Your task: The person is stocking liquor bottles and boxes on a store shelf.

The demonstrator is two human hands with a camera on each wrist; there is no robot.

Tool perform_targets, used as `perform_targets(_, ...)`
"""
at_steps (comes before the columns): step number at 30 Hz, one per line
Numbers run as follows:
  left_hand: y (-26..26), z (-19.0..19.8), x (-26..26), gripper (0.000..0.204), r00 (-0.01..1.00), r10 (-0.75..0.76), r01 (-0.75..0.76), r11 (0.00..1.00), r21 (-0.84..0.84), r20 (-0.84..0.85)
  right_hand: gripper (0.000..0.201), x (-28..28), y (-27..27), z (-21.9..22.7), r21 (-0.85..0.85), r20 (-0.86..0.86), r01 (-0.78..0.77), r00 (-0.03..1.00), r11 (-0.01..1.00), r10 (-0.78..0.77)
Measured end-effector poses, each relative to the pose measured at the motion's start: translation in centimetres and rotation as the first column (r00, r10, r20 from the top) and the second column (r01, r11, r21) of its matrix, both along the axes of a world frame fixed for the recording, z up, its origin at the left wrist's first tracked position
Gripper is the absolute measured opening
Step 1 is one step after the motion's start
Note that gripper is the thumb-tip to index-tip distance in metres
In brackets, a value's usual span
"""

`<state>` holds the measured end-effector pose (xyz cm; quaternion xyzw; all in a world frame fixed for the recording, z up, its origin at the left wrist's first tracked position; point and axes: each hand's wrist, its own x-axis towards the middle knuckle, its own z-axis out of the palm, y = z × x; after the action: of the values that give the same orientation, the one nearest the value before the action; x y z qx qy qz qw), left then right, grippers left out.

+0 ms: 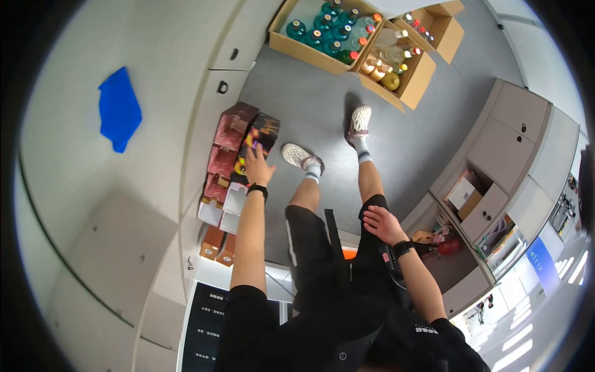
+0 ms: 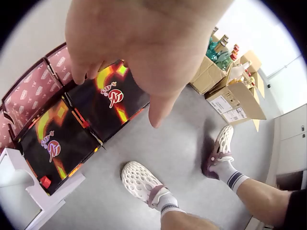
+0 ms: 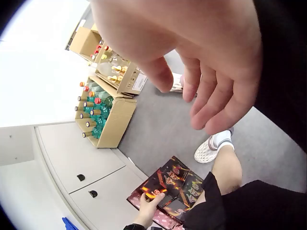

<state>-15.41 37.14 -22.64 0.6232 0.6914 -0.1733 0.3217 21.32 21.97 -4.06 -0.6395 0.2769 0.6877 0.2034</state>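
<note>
My left hand [image 1: 259, 167] reaches down to a row of black gift boxes with flame patterns [image 1: 263, 127] on the floor by the cabinet. In the left wrist view, its fingers [image 2: 88, 72] overlap the far edge of one black box [image 2: 112, 98], with the thumb held apart. The right wrist view shows the same hand at the box tops. Pink patterned boxes [image 1: 221, 159] stand right behind the black ones, against the cabinet. My right hand [image 1: 385, 225] hangs loosely beside the right thigh, holding nothing, its fingers relaxed.
An open carton [image 1: 304, 54] of teal bottles stands ahead, beside a second carton [image 1: 412, 93] of mixed bottles. White boxes [image 1: 232, 201] and brown boxes [image 1: 212, 242] line the left cabinet. A shelf unit [image 1: 458, 273] is at the right. Both feet stand between.
</note>
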Motion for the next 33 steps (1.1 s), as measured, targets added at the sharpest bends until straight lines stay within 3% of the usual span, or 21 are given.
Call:
perform_targets(8,2.2,-4.9,-0.2,0.113,0.988,0.046,-0.051,0.998,-0.027,-0.147,0.044,-0.6,-2.0,-0.3,0.011,0.029,0.042,0.999,0.999,-0.043)
perform_targets(13,1.9,-5.7,1.9,0.117,0.944,0.015,0.002,0.999,0.054,-0.331,0.040,-1.6,-1.5,-0.1,0.025,0.001,0.023,1.000,0.999,-0.023)
perform_targets(20,2.7,-4.0,1.6,0.112,0.940,0.020,0.037,0.986,0.161,-0.341,0.035,-1.3,0.3,1.1,0.085,0.017,-0.093,0.996,0.992,0.092)
perform_targets(25,2.7,1.2,2.1,0.104,0.967,0.135,-0.068,0.954,0.291,-0.217,0.032,-0.8,2.3,3.1,0.169,0.029,-0.164,0.987,0.972,0.161)
perform_targets(33,2.3,18.7,3.6,0.102,0.994,0.105,-0.096,0.865,0.492,0.009,0.033,-1.6,10.4,10.4,0.429,0.036,-0.320,0.940,0.844,0.339)
